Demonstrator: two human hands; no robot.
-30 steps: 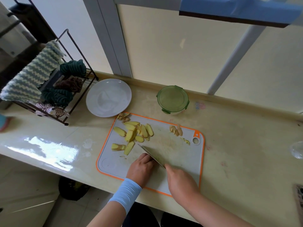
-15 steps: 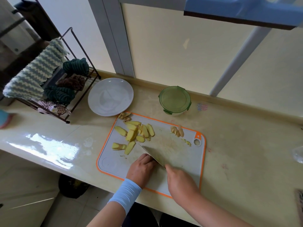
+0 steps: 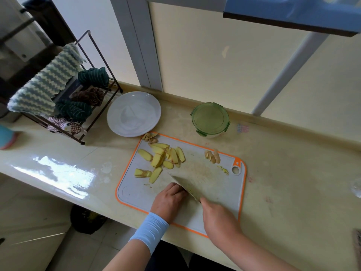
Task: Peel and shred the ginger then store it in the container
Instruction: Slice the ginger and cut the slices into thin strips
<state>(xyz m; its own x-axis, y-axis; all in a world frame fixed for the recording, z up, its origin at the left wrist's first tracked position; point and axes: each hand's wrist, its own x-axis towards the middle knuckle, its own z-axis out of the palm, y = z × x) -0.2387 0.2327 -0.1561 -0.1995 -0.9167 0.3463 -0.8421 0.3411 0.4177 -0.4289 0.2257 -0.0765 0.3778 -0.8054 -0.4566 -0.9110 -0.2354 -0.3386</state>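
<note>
Far left on the counter point(image 3: 48, 153) we've got a dark wire rack point(image 3: 83, 142) stuffed with cloths point(image 3: 45, 89), the pale zigzag one draped over its top. Just right of it sits a white plate point(image 3: 134, 114), with its near edge just beside the far left corner of the cutting board point(image 3: 132, 192), a grey one with an orange rim. That corner holds a few brownish peel scraps point(image 3: 150, 137), and right below them is the main pile of ginger slices point(image 3: 162, 159), yellow and peeled. They're loosely heaped on the left half of the board, with a couple lying a bit apart toward the near side. Closer to us, the left hand point(image 3: 169, 200), with a light blue wrist sleeve point(image 3: 150, 229), is planted on the board. Its fingers are curled down with the knuckles right up against the knife point(image 3: 185, 187). We honestly can't tell if there's a piece of ginger pinned under those fingertips, since the hand covers the spot. The blade runs diagonally with its tip pointing toward the slices. Back by the wall the green-lidded container point(image 3: 210, 119) stands closed on the counter, just beyond the board's far edge. In front of it, two unpeeled ginger knobs point(image 3: 213, 156) lie on the right part of the board. The right hand point(image 3: 218, 218) is wrapped around the knife handle at the near right of the board.
</note>
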